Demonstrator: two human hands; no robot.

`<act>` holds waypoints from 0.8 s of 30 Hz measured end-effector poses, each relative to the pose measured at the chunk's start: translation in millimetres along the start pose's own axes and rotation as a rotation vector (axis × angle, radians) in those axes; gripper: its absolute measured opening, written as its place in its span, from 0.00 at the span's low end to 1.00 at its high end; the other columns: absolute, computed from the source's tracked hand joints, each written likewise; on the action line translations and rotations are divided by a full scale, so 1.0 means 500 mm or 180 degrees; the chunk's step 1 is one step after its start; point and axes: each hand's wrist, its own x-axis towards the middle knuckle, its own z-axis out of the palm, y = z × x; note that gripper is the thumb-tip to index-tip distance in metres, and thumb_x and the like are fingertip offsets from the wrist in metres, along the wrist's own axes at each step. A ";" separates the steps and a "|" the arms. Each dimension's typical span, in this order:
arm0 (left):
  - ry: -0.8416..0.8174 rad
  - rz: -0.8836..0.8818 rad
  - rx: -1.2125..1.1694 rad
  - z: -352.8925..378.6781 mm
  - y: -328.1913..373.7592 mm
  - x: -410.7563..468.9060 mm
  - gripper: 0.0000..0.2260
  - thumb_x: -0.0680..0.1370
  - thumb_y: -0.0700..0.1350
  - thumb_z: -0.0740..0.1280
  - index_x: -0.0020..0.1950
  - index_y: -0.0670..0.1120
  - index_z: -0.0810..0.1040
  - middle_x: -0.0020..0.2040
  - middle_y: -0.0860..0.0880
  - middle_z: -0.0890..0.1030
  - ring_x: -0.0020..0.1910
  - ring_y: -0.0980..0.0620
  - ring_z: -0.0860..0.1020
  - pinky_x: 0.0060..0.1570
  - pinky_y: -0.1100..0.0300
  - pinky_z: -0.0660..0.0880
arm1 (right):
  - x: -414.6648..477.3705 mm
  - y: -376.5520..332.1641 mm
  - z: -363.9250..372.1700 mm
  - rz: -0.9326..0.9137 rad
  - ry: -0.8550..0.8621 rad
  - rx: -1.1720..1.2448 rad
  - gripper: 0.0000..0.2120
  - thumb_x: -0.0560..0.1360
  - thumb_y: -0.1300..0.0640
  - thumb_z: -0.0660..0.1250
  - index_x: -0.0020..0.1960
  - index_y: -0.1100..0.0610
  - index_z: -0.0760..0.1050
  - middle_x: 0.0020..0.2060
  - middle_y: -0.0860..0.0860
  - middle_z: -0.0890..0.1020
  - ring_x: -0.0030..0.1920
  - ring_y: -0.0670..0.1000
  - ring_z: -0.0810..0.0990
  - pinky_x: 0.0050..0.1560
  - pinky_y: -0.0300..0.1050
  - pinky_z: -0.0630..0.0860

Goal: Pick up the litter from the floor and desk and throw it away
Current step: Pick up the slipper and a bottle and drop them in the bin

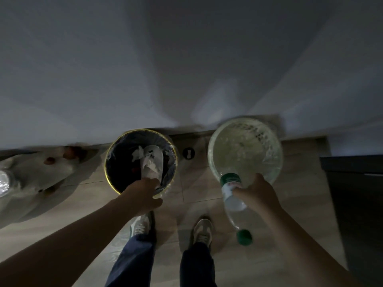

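The person is standing over two bins in the lower middle of the frame, and the coming move is turning on the plastic bottle (233,201) that the right hand (257,193) is gripping around its middle. The bottle's long axis is running from the green-labelled end, which is overlapping the near rim of the pale bin (244,146) at centre right, down to the green cap (244,237), which is pointing back toward the person's shoes (204,230). The pale bin is lying directly above that hand in the frame, so the right hand is much the nearer one to it. Its clear liner is looking almost bare inside. The left hand (143,195) is reaching over the near rim of the dark bin (120,158) at centre left. Its fingers are bending down onto the near end of a piece of white paper litter (152,162) and seem to be pinching it, though the dim light is making this uncertain. More crumpled white scraps are lying inside against the black liner. At the left edge, a beige bag (37,175) and another clear bottle (4,181) are sitting on the floor.
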 end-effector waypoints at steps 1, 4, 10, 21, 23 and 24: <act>0.0007 0.0037 0.0003 0.000 0.009 -0.001 0.25 0.75 0.54 0.68 0.69 0.48 0.70 0.65 0.47 0.73 0.63 0.48 0.73 0.58 0.60 0.69 | 0.010 -0.001 -0.003 -0.0044 0.0025 -0.0073 0.32 0.68 0.49 0.73 0.65 0.60 0.64 0.56 0.58 0.78 0.54 0.59 0.79 0.43 0.44 0.74; 0.0033 0.0131 -0.0034 0.002 0.038 0.001 0.25 0.75 0.54 0.68 0.70 0.49 0.69 0.66 0.49 0.73 0.63 0.49 0.73 0.57 0.62 0.68 | 0.031 -0.006 0.005 -0.0179 -0.0037 -0.0083 0.32 0.68 0.52 0.74 0.64 0.63 0.65 0.58 0.60 0.78 0.57 0.59 0.78 0.45 0.42 0.72; -0.0051 0.0262 -0.0074 0.019 0.078 0.027 0.23 0.76 0.53 0.67 0.69 0.49 0.69 0.66 0.49 0.73 0.64 0.50 0.72 0.57 0.63 0.67 | 0.055 0.003 0.077 -0.0225 0.0067 0.0477 0.35 0.72 0.49 0.71 0.71 0.61 0.61 0.63 0.61 0.74 0.63 0.60 0.74 0.58 0.48 0.73; 0.0119 0.0205 -0.0076 0.066 0.031 0.063 0.23 0.75 0.53 0.68 0.68 0.50 0.70 0.63 0.50 0.76 0.60 0.52 0.75 0.55 0.62 0.70 | 0.070 0.052 0.225 -0.0652 -0.0140 0.0041 0.22 0.71 0.49 0.69 0.61 0.57 0.72 0.56 0.53 0.79 0.59 0.53 0.77 0.54 0.43 0.72; 0.0143 0.0210 -0.0038 0.084 0.016 0.077 0.23 0.75 0.54 0.68 0.68 0.51 0.70 0.63 0.51 0.76 0.59 0.53 0.75 0.55 0.63 0.70 | 0.082 0.065 0.266 -0.0799 -0.0263 -0.0209 0.19 0.71 0.50 0.68 0.59 0.56 0.72 0.54 0.53 0.79 0.57 0.54 0.77 0.52 0.43 0.72; 0.0158 0.0221 0.0004 0.093 0.007 0.087 0.23 0.75 0.54 0.68 0.69 0.51 0.69 0.63 0.51 0.76 0.59 0.53 0.75 0.54 0.63 0.69 | 0.092 0.071 0.291 -0.0882 -0.0317 -0.0340 0.19 0.71 0.50 0.68 0.59 0.56 0.71 0.54 0.53 0.78 0.57 0.54 0.77 0.51 0.43 0.72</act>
